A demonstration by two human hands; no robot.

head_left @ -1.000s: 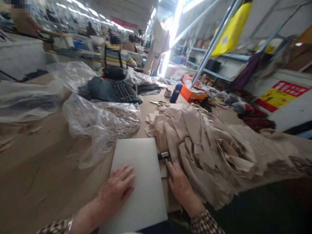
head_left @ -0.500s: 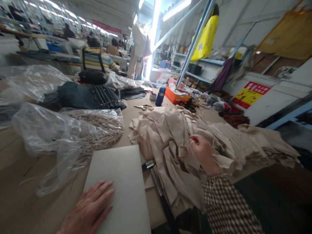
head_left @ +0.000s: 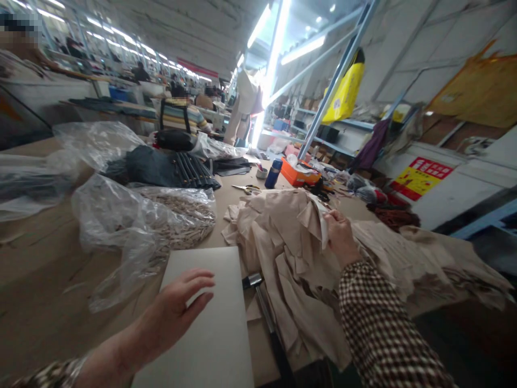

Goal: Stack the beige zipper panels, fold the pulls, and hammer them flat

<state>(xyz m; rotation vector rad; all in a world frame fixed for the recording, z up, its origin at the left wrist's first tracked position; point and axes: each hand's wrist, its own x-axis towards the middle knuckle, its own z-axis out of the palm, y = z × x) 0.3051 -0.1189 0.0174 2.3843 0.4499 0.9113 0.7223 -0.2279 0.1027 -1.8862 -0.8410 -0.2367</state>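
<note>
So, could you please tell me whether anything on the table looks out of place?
Nothing clearly stands out as odd. The beige cloth pieces lie in a rumpled, uneven heap, and the hammer lies beside the white board.

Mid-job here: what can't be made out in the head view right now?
All in the head view:
How many layers of beige cloth the right hand pinches: hidden by its fingers.
The patch of pale, flat rectangular board beneath the left hand: covered by that hand.
The board's near end: cut off by the bottom edge.
Lettering on the red-and-yellow sign: too small and blurred.
</note>
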